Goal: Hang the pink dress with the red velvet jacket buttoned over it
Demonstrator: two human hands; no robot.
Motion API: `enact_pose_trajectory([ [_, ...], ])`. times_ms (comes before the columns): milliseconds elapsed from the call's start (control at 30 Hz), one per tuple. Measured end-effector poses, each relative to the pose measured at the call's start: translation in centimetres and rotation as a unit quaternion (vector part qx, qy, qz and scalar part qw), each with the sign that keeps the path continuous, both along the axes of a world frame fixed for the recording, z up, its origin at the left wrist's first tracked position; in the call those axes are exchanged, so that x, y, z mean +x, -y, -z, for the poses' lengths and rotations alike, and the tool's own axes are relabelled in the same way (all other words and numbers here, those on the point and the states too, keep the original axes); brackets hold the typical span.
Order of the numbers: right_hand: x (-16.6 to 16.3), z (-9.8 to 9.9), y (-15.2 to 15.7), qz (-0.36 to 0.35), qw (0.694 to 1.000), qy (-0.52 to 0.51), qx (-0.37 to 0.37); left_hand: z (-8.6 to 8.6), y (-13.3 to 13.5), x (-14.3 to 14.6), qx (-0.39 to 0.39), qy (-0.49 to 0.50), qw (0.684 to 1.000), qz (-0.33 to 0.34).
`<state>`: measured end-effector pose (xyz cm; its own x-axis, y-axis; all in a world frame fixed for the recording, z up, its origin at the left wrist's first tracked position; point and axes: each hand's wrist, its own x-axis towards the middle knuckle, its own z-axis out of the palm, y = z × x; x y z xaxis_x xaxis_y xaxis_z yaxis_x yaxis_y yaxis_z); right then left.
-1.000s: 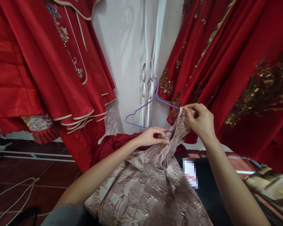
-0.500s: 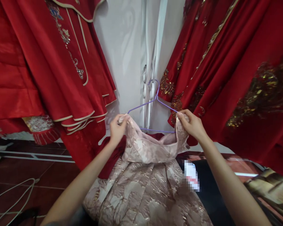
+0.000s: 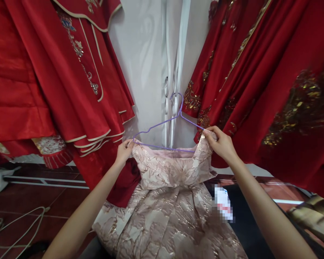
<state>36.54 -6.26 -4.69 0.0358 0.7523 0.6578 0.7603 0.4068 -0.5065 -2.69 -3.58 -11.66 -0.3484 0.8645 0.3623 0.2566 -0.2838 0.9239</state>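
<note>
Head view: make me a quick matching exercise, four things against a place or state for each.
1. Thin purple triangular hanger
2. Shiny pale-pink floral dress
3. Left hand
4. Red garment with cream piping

A. Hanging at the left of the view
B. Pinching one dress shoulder
C. Hooked end toward the view's top
D. Filling the lower middle of the view

Right pairs: 1-C, 2-D, 3-B, 4-A.

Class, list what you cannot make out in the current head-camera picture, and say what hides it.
All in the head view:
Pale pink dress: the skirt's lower end, cut off by the bottom edge.
Purple hanger: its right end, hidden by the shoulder strap and right hand.
White label: its print, blurred into blocks.
Red garments on the left: their tops, cut off by the upper edge.
</note>
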Motion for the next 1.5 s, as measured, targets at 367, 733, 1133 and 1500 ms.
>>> enact_pose_trajectory([
  [367,-0.2,-0.2,0.4,0.002,1.0,0.005,0.0,1.1,0.7,-0.8,0.016,0.022,0.999,-0.018],
  [733,0.0,-0.2,0.5,-0.005,1.0,0.003,-0.005,-0.7,-0.3,-0.6,0.052,0.033,0.998,0.019],
  [1133,-0.2,0.1,0.2,-0.011,1.0,-0.001,-0.003,0.1,0.6,-0.9,0.022,0.016,1.0,0.01],
  [1500,0.0,-0.2,0.3,-0.008,1.0,0.001,-0.008,1.0,1.3,-1.2,0.023,0.0,0.999,0.026],
])
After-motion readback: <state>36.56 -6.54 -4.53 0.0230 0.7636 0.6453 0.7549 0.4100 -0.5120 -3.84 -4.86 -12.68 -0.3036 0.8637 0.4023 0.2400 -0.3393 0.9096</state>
